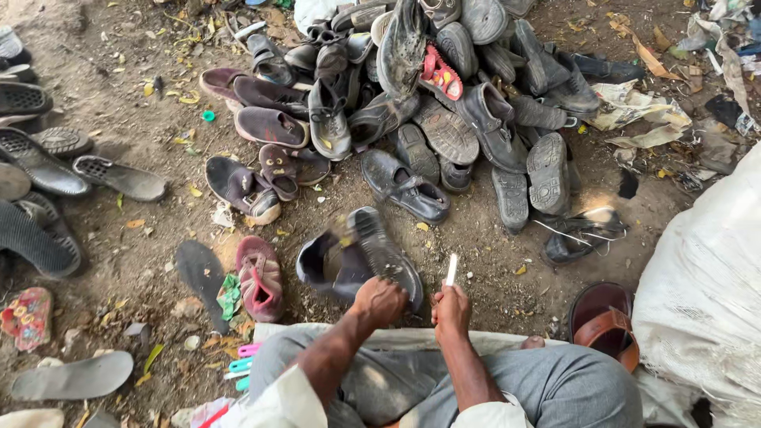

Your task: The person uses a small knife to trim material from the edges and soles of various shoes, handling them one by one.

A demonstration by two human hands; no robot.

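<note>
— Left hand [379,301]?
— Clamped on a dark worn shoe [361,257], sole up, at twelve o'clock from the knees.
— Right hand [450,307]?
— Closed round a pale knife blade [451,269]; shoe heap [444,95] beyond at twelve.

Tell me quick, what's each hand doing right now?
Left hand: closed on a dark worn shoe.
Right hand: closed around a thin white blade-like tool.

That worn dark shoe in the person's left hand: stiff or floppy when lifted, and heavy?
The dark shoe probably flexes: its upper looks split and sagging. One hand, the left hand, holds it up, so it is likely light. The thick treaded sole should stay fairly stiff.
</note>
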